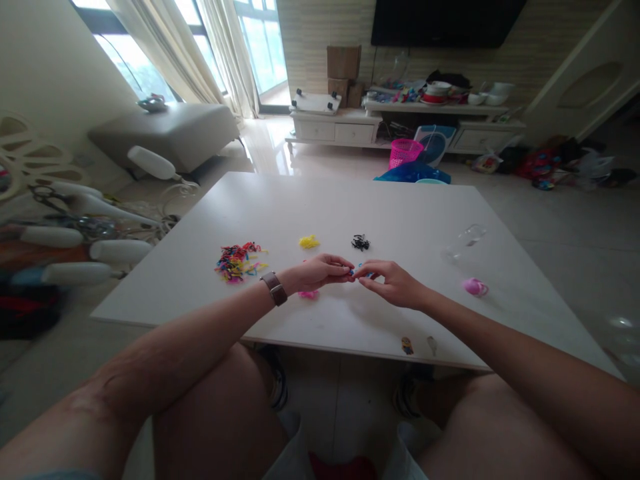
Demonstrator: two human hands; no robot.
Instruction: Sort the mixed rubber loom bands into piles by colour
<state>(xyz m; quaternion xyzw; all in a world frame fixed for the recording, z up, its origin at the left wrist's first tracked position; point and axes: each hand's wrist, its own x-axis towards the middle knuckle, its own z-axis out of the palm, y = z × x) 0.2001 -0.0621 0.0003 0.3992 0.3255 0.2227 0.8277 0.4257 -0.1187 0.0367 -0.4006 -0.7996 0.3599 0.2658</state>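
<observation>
Fingers of the left hand [323, 270] are pressed together at the tips, pinching a small blue piece [351, 273]. Fingers of the right hand [395, 283] are bent toward it, with the thumb and index tips slightly parted; whether they grip anything cannot be told at this scale.

Work surface: a white table [280, 207], extending in front of the seated person. Both hands are positioned over its middle.

Beyond the far edge: a white cabinet [317, 131] along the wall, with brown boxes and white bowls on top. Far left: a grey bench [165, 137]. Wall above the cabinet: a black screen [445, 23]. Floor before the cabinet: a pink basket [404, 153].

Table, left: a loose heap of mixed-colour pieces [237, 262]. Table, far right: a clear object [473, 233], outline faint. Table, right of the right hand: a pink rounded item [474, 287]. Left wrist: a watch [274, 289] with a brown strap.

Beyond the hands: a yellow pile [309, 242] and, to its right, a black pile [360, 242]. Nearer side of the left hand: a pink pile [309, 294], partly hidden. Near edge: a small yellow-and-blue figure [407, 345], with a pale item [432, 345] just beside it.

Smallest part: the blue piece, located between the two hands.
</observation>
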